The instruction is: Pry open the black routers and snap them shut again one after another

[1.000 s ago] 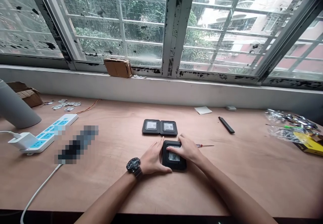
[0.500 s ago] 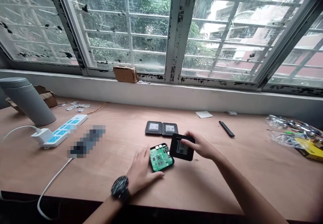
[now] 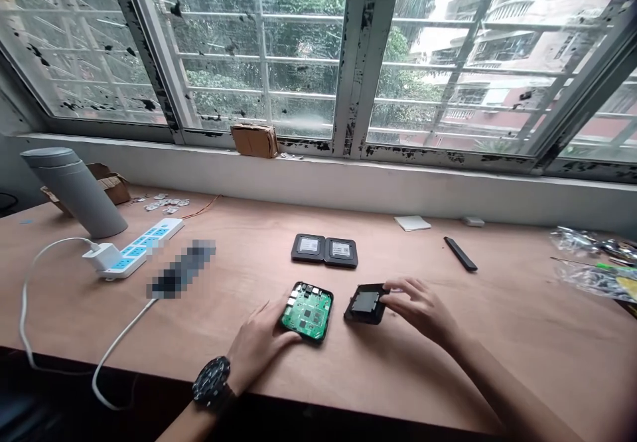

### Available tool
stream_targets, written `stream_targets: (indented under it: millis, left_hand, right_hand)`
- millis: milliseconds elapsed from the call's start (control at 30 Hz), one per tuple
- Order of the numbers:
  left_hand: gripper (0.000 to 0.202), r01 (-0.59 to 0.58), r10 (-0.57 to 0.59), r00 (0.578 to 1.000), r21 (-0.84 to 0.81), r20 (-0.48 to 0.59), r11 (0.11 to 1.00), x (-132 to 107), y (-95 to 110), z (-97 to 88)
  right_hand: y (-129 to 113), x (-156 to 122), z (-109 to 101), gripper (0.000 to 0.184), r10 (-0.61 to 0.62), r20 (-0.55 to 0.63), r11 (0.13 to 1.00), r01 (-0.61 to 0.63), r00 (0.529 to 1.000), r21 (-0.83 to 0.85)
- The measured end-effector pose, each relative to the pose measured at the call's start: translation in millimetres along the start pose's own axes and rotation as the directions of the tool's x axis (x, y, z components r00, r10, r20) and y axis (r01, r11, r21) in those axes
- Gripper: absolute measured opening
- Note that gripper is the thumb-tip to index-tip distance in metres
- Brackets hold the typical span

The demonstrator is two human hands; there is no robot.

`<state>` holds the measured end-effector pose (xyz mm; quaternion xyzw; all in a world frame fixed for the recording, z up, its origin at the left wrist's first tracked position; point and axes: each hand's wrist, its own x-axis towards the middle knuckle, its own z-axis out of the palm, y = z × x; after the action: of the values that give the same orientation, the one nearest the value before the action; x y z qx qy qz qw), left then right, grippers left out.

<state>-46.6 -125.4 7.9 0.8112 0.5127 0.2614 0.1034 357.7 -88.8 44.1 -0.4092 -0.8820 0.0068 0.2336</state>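
My left hand [image 3: 261, 336] grips the left edge of an open black case base [image 3: 326, 330], its thumb at the near corner. Inside the base lies a green circuit board [image 3: 307, 312], with metal ports along its far and left edges. To the right, my right hand [image 3: 423, 306] pinches a black case cover [image 3: 354, 314] by its right edge. The cover is tilted, its inner side showing a grey rectangular plate [image 3: 366, 302]. Cover and base are apart. Behind them, two black square cases with white labels, a left one [image 3: 300, 256] and a right one [image 3: 351, 263], lie side by side.
At left are a white power strip [image 3: 149, 239], a grey tumbler [image 3: 82, 193] and a blurred-out dark object [image 3: 182, 273] with a white cable. A black bar [image 3: 460, 254], a white pad [image 3: 412, 223] and plastic bags [image 3: 587, 276] lie at right. The window wall bounds the table's back.
The cover has gone from label side showing to inner side showing, and is now clear of the base. The circuit board has turned, its ports now towards the upper left. The camera view has shifted.
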Motion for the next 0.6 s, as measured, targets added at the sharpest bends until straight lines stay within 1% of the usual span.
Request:
stream_targets:
  millis: [100, 167, 267, 333, 400, 467, 533, 600]
  left_hand:
    - [0.077, 0.024, -0.024, 1.000, 0.015, -0.008, 1.000, 10.1, 13.4, 8.2]
    - [0.074, 0.021, -0.020, 1.000, 0.049, -0.021, 0.999, 14.2, 20.4, 14.9]
    - [0.070, -0.010, 0.014, 0.999, 0.106, -0.037, 0.994, 17.5, 26.3, 22.9]
    - [0.069, -0.036, 0.043, 0.998, 0.142, -0.041, 0.989, 17.5, 26.9, 24.9]
    - [0.072, -0.066, 0.074, 0.996, 0.181, -0.041, 0.981, 15.5, 23.9, 23.9]
    - [0.078, -0.095, 0.102, 0.995, 0.216, -0.020, 0.972, 11.5, 15.9, 20.3]
    - [0.089, -0.125, 0.124, 0.992, 0.252, 0.022, 0.960, 6.6, 3.1, 15.3]
    - [0.097, -0.146, 0.131, 0.989, 0.289, 0.073, 0.946, 2.0, -12.0, 10.6]
  right_hand:
    - [9.0, -23.4, 15.0, 0.031, 0.066, 0.017, 0.997, -0.067, 0.998, 0.047]
    - [13.7, -31.8, 22.4, 0.032, 0.112, 0.039, 0.987, -0.116, 0.993, 0.116]
    - [17.7, -35.1, 30.2, 0.031, 0.157, 0.085, 0.964, -0.172, 0.984, 0.202]
    - [17.5, -33.8, 32.6, 0.032, 0.173, 0.106, 0.952, -0.194, 0.979, 0.237]
    - [15.6, -32.1, 32.3, 0.031, 0.181, 0.110, 0.945, -0.204, 0.977, 0.255]
    - [13.4, -31.1, 29.5, 0.029, 0.186, 0.102, 0.940, -0.207, 0.977, 0.270]
    - [12.4, -31.1, 25.4, 0.027, 0.202, 0.079, 0.931, -0.217, 0.976, 0.293]
    - [13.1, -31.5, 21.3, 0.026, 0.249, 0.059, 0.918, -0.255, 0.967, 0.305]
